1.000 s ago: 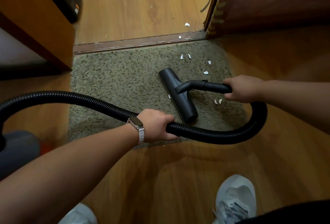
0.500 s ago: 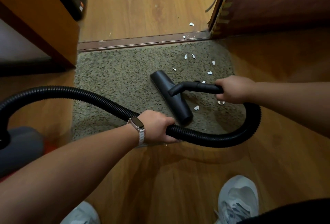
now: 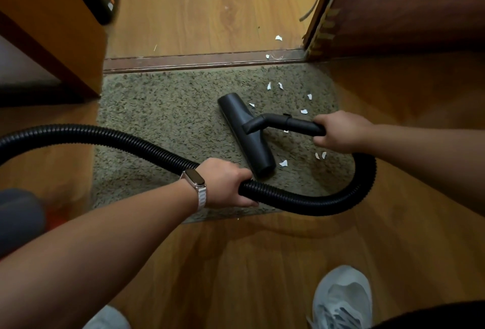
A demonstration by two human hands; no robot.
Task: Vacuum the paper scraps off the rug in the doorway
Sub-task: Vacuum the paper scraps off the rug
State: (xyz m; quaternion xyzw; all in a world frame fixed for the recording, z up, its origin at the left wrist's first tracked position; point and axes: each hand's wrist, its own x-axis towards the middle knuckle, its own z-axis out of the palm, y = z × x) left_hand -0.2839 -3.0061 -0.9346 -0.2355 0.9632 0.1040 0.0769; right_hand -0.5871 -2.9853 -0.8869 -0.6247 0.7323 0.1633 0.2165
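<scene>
Paper scraps (image 3: 283, 163) on rug (image 3: 162, 118) — right hand (image 3: 338, 131) wrapped round wand (image 3: 301, 125), left hand (image 3: 225, 184) gripping hose (image 3: 301, 200) — risk: looped hose may sweep scraps clear of nozzle (image 3: 246, 131).

place: home, doorway between rooms | signs: laminate floor (image 3: 210, 8), shaggy rug (image 3: 162, 124) against threshold strip (image 3: 199, 62), open wooden door (image 3: 406, 5), wooden panel (image 3: 44, 29) at left, probably a cabinet

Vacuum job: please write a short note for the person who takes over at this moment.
Left hand grips the hose; right hand grips the wand. Nozzle lies on the rug. Paper scraps lie right of the nozzle, some by the right hand. Done: rug left of the nozzle shows none. Left: pass the nozzle over those scraps.
</scene>
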